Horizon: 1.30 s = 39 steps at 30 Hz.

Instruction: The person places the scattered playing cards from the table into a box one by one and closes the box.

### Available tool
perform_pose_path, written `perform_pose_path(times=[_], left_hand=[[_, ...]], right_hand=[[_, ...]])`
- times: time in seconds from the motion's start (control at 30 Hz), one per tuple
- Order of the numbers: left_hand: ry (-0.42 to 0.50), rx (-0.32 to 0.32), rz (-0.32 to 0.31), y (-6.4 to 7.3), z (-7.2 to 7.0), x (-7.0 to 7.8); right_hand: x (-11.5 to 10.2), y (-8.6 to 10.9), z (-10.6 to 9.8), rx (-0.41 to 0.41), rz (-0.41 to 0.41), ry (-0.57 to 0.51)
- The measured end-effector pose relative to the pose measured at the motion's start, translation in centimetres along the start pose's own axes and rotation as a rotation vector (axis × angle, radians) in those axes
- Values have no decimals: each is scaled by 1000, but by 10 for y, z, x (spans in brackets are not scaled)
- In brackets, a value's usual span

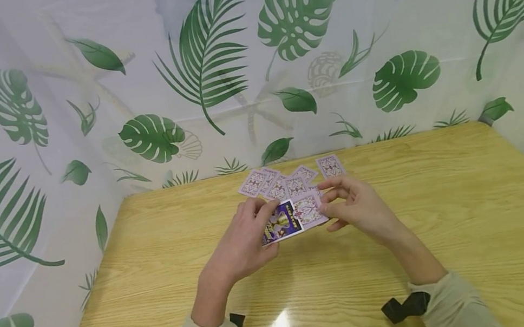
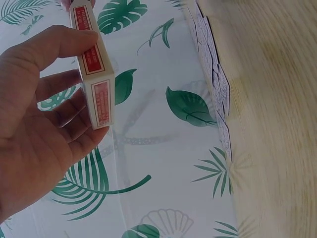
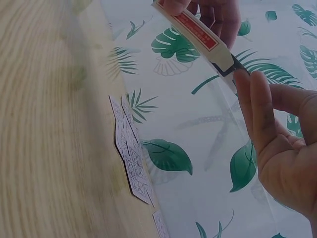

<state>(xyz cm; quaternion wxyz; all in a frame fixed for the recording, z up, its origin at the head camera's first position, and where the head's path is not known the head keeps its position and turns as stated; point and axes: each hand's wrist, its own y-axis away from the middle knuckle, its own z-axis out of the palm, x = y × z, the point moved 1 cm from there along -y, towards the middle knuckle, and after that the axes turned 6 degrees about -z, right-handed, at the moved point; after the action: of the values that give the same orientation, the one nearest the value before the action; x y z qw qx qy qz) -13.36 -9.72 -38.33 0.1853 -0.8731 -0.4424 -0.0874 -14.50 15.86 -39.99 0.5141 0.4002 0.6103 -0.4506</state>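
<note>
In the head view, my left hand [image 1: 244, 236] grips a purple card box [image 1: 281, 221] with a gold trophy on its front. The box's red-and-white narrow side [image 2: 91, 54] shows in the left wrist view, thumb on one edge and fingertips on the other. A playing card [image 1: 308, 209] with an ornate pinkish back sticks out of the box's right end. At that end, my right hand [image 1: 358, 206] pinches the card's outer edge between thumb and fingers. In the right wrist view, right fingertips [image 3: 247, 82] meet the box's open end; how many cards they hold is hidden.
Several playing cards [image 1: 277, 186] lie face down, overlapping, on the wooden table [image 1: 444, 206] near its back edge. One card [image 1: 329, 166] lies apart to their right. A leaf-print cloth [image 1: 233, 90] hangs behind the table and along its left side.
</note>
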Motion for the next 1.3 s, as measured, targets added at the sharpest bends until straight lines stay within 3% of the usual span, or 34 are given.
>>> perform_pose_path(times=[0.3,0.9,1.17,1.3], left_hand=[[10,4,16,-1,-1,3],[-34,-37,29,-2,3,13],[-67,-78,35,-3,6,19],[-60,-72,46,-3,7,20]], right_hand=[[2,-2,3,-1,-30,79],[7,1,15,-38,11,191],[9,1,15,-58,30,191],[13,0,13,-98,59,139]])
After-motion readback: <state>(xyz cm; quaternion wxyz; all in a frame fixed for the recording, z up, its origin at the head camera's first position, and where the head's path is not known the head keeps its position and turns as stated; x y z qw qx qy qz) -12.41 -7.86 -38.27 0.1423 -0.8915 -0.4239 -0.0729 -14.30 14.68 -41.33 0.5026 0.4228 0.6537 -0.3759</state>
